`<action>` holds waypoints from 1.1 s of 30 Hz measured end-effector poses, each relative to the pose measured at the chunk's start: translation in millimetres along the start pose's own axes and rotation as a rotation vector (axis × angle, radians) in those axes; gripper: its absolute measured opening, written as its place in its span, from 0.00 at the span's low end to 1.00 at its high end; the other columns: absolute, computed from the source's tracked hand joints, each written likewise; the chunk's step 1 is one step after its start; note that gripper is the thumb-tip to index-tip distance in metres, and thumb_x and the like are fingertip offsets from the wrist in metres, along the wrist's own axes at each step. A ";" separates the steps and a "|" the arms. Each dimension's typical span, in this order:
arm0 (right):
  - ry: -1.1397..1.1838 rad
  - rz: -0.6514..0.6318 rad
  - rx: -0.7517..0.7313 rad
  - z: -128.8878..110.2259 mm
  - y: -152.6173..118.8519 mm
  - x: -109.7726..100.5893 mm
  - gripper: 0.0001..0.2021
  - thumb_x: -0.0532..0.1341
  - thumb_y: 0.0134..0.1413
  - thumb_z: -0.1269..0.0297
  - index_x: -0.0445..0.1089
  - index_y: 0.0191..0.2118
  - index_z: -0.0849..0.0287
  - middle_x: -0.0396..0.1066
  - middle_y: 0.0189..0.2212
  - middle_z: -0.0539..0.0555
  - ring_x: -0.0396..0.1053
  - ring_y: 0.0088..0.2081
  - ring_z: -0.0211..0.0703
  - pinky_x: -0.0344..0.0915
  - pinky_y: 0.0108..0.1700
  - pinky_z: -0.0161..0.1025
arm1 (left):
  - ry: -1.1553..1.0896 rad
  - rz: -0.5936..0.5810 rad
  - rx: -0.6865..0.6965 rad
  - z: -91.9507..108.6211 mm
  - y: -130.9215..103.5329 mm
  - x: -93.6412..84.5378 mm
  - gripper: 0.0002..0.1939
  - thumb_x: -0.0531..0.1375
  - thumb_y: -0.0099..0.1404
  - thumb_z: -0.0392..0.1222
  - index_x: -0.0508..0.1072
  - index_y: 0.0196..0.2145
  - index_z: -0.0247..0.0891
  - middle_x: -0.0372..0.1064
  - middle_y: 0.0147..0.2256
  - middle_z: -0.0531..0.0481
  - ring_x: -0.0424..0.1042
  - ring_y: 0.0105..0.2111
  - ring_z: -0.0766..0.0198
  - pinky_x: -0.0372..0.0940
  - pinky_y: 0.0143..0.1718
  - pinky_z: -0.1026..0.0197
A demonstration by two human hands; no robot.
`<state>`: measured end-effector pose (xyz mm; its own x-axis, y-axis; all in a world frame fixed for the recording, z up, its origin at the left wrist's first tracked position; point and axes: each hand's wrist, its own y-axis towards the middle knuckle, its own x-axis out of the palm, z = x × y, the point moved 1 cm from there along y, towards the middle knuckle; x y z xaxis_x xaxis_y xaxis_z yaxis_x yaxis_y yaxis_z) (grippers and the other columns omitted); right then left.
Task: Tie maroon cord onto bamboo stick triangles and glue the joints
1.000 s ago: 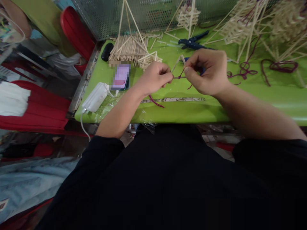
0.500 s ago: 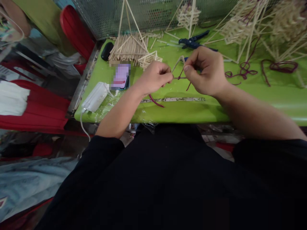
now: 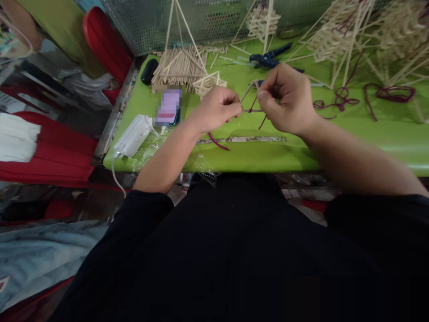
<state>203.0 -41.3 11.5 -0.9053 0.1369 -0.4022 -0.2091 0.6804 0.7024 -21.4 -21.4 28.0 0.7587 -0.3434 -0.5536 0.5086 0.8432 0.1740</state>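
Observation:
In the head view, my left hand (image 3: 219, 107) is closed in a pinch on the left corner of a small triangular frame of thin wooden sticks (image 3: 247, 95). A dark purple cord (image 3: 251, 109) is looped and knotted round the frame's lower stick. My right hand (image 3: 286, 100) pinches the cord's upper end between thumb and forefinger, close above the knot. One short tail of the cord hangs below the knot. Another piece of purple cord (image 3: 218, 143) shows beneath my left hand; whether the two are joined is hidden by the fingers.
Blue-handled pliers (image 3: 268, 58) lie behind my right hand on the green tabletop (image 3: 254, 158). A bundle of sticks (image 3: 177, 71), a phone (image 3: 168, 107) and a white power bank (image 3: 132, 135) are at left. Stick structures (image 3: 335, 36) and loose cord (image 3: 342, 100) are at right.
Almost nothing differs. My right hand has shifted very slightly, and the cord's short tail hangs a little further left.

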 end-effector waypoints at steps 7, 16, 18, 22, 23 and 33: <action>-0.002 0.012 0.030 -1.5 0.9 1.0 0.24 0.74 0.68 0.38 0.68 0.34 0.48 0.67 0.30 0.54 0.58 0.28 0.47 0.72 0.36 0.55 | -0.037 -0.009 -0.006 4.0 -1.6 -0.5 0.15 0.60 0.69 0.28 0.73 0.25 0.38 0.67 0.21 0.54 0.64 0.24 0.71 0.63 0.30 0.63; 0.002 -0.002 0.078 6.7 -1.1 0.0 0.18 0.77 0.67 0.45 0.70 0.36 0.45 0.69 0.29 0.52 0.65 0.29 0.49 0.75 0.39 0.55 | -0.037 -0.027 -0.027 9.4 -3.4 -0.2 0.16 0.59 0.69 0.27 0.73 0.25 0.37 0.67 0.21 0.54 0.64 0.24 0.71 0.63 0.30 0.63; 0.011 0.018 0.042 9.4 -0.9 1.5 0.19 0.77 0.66 0.46 0.70 0.36 0.47 0.68 0.28 0.52 0.66 0.28 0.48 0.74 0.37 0.53 | -0.032 -0.032 -0.025 8.9 -3.5 -0.6 0.15 0.59 0.70 0.27 0.73 0.25 0.37 0.67 0.22 0.54 0.64 0.24 0.72 0.63 0.30 0.63; -0.024 0.013 0.034 8.3 -1.5 2.0 0.18 0.77 0.67 0.47 0.70 0.37 0.48 0.71 0.30 0.52 0.68 0.29 0.47 0.75 0.35 0.50 | 0.004 -0.052 -0.043 11.7 -4.5 -2.0 0.15 0.59 0.70 0.27 0.73 0.26 0.37 0.67 0.22 0.53 0.64 0.24 0.72 0.64 0.32 0.63; -0.036 0.004 0.048 7.0 -1.9 1.5 0.18 0.77 0.68 0.47 0.70 0.37 0.47 0.71 0.31 0.52 0.68 0.29 0.48 0.76 0.36 0.50 | 0.014 -0.055 -0.048 12.8 -4.9 -2.3 0.15 0.59 0.70 0.27 0.73 0.26 0.37 0.68 0.23 0.53 0.65 0.24 0.72 0.64 0.32 0.62; 0.015 -0.013 0.078 3.9 2.9 -4.9 0.15 0.70 0.74 0.44 0.73 0.39 0.45 0.69 0.31 0.54 0.66 0.32 0.53 0.75 0.43 0.57 | -0.016 0.041 0.016 -5.5 0.0 -5.0 0.19 0.61 0.77 0.43 0.72 0.25 0.41 0.68 0.23 0.53 0.66 0.26 0.69 0.63 0.31 0.59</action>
<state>208.2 -37.2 13.2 -0.9082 0.1177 -0.4017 -0.1915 0.7364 0.6489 -27.4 -17.3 26.3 0.7856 -0.3150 -0.5325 0.4829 0.8502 0.2095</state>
